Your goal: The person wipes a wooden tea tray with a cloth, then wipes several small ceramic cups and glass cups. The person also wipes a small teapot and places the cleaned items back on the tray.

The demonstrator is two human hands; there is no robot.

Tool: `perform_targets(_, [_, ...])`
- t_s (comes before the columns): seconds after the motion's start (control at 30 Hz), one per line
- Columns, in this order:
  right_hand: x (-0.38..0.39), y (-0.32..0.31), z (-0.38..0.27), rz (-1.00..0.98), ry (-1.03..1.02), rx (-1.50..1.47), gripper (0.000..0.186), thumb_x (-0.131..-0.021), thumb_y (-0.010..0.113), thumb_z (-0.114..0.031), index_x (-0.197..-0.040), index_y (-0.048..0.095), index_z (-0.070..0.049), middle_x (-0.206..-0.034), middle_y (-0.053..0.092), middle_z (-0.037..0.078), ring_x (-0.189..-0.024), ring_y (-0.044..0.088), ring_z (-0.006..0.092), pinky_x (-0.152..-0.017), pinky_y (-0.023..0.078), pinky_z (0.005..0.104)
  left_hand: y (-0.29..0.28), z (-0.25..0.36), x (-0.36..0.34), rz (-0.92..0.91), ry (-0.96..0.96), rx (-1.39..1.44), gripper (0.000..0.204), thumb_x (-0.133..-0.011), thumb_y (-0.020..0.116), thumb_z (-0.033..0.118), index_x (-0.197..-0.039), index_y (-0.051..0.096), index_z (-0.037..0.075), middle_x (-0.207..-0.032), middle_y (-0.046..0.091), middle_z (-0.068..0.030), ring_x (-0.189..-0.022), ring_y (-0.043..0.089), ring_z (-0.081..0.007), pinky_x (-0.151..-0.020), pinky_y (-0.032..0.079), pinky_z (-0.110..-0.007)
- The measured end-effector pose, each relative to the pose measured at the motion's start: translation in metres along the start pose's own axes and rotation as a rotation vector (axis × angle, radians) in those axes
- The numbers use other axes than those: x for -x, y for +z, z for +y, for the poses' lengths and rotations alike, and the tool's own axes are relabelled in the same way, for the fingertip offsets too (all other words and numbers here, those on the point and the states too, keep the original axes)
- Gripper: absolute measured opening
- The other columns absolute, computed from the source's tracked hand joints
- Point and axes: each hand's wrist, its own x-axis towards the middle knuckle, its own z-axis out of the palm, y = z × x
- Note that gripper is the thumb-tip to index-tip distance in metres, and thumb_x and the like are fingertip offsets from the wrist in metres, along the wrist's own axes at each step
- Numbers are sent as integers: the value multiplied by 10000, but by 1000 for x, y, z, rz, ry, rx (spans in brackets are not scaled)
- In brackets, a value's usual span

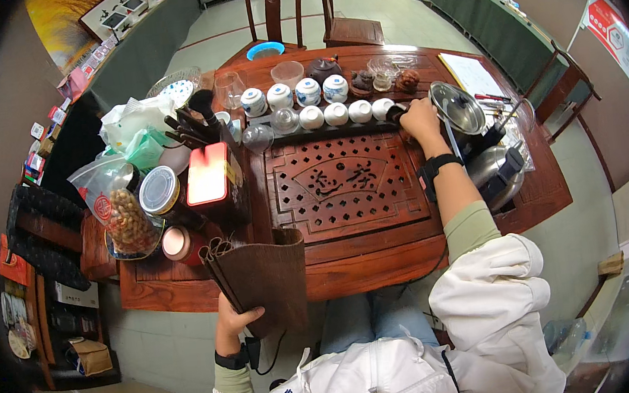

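Observation:
My left hand (233, 322), below the table's front edge, grips a brown slatted mat (275, 278), partly folded, with its loose cord ends at the upper left. At the far right of the tea tray, my right hand (422, 123) is closed on a small dark object (395, 114), perhaps a cup; the fingers partly hide it. Beside that object runs a row of small white cups (336, 114) along the carved wooden tea tray (355, 193). Behind them stand several blue-and-white lidded jars (308, 92).
A kettle (494, 175) and a glass-lidded pot (459, 107) stand close to my right forearm. On the left are a red-lidded tin (209, 176), a round-lidded jar (160, 190) and a bag of nuts (131, 224). Papers (468, 71) lie at the back right.

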Motion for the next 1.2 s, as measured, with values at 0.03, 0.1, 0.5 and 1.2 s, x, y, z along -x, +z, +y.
perform_targets(0.03, [0,5,-2,64,-23,-1,414,-847,587,-213,-1174,588,40,-1415,403,238,-1310,380,390,-1004,390,502,0,0,-1,3,3,-6,574,-584,756,98,-1116,566,-3,-1026,637,-72,-891,597,-220,-795,489,-365])
perform_targets(0.1, [-5,19,-6,-40,66,-32,560,-809,551,-202,-1300,478,57,-1505,250,218,-1399,207,384,-1103,259,532,-2,0,-2,-11,-7,4,614,-586,758,101,-1154,560,-27,-1064,641,-88,-951,598,-214,-846,477,-355])
perform_targets(0.5, [-60,77,24,-102,304,-368,503,-910,423,-169,-1407,423,-87,-1438,428,130,-1276,411,382,-1058,299,541,-4,-8,2,73,-42,39,593,-597,803,147,-1123,569,8,-1023,631,-72,-891,595,-233,-778,489,-399])
perform_targets(1.2, [-132,95,28,-360,80,56,183,-865,524,-76,-956,640,31,-1162,592,233,-1089,466,449,-790,402,528,-5,-11,6,89,-52,38,584,-626,793,155,-1142,563,7,-1059,622,-87,-911,587,-232,-776,485,-396])
